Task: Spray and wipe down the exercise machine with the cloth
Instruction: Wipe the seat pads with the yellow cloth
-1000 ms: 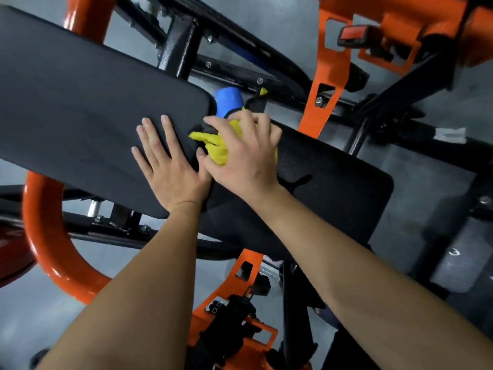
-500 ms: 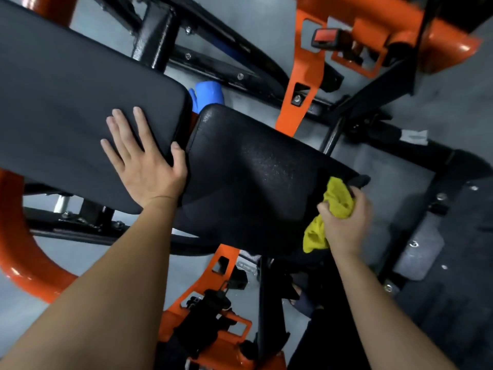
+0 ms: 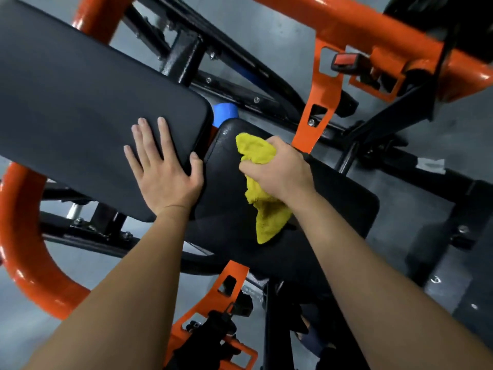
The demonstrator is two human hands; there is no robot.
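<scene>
Yellow terry, soft and light: the cloth (image 3: 262, 182) lies on the black seat pad (image 3: 341, 198), its top bunched in the curled fingers of my right hand (image 3: 280, 169), its tail trailing limp. My left hand (image 3: 165, 169) rests flat, fingers straight, on the back pad (image 3: 80, 102). A fuller wad would probably wipe better.

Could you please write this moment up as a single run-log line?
phase: wipe | right hand: grips yellow cloth on seat pad | left hand: flat on back pad

2 pads (image 3: 80, 102) (image 3: 333, 198), 1 cloth (image 3: 256, 150), 2 hands (image 3: 165, 177) (image 3: 282, 172)
</scene>
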